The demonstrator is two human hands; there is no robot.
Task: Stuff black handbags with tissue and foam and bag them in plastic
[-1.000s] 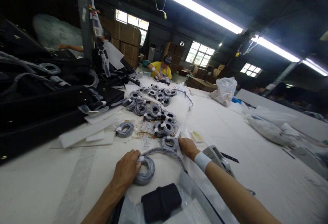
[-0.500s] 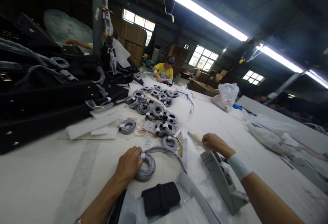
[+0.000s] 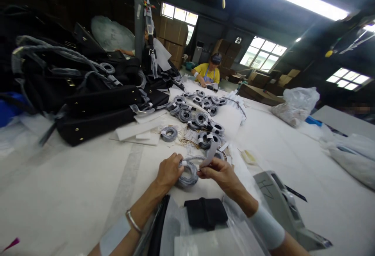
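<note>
White desk (image 3: 82, 187), front edge: black item (image 3: 205, 213) on clear plastic. Tape dispenser (image 3: 268, 187) to its right. Left hand (image 3: 170, 170) grips grey coil (image 3: 187, 182); right hand (image 3: 219, 172) pinches white strip (image 3: 211, 152) just beside it. Beyond, more coils (image 3: 185, 121) piled up. Black bags (image 3: 102, 104) stacked left, insides hidden. Farther right, clear plastic bag (image 3: 295, 107) holds pale stuff, can't make it out. Versus half a second ago: right hand moved from dispenser to coil, strip along; left hand stayed put.

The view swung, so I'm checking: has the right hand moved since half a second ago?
Yes, leftward: the right hand was to the right of the pale yellow piece and is now to its left, by the coil at the left hand.
</note>
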